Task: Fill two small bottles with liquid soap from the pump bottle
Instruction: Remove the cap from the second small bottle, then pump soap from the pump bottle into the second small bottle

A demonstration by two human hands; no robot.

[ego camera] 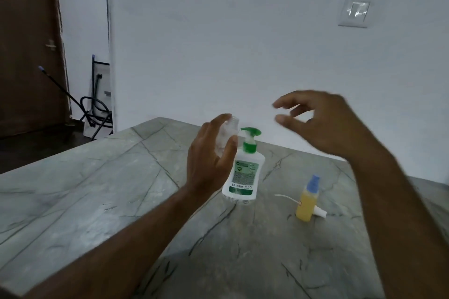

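Observation:
My left hand [209,160] grips a small clear bottle [229,132] with its mouth uncapped, held upright just left of the pump bottle's green nozzle. The white pump bottle [244,172] with a green pump head stands on the grey marble table [97,201]. My right hand [318,124] hovers in the air above and to the right of the pump, fingers loosely spread and holding nothing. A second small bottle [307,199], filled with yellow liquid and wearing a blue cap, stands to the right. A white sprayer top with its tube [319,211] lies beside it.
A white wall runs behind the table, with a switch plate [354,13] at upper right. At the left are a brown door [26,43] and a black folded stand with hoses [99,107] on the floor.

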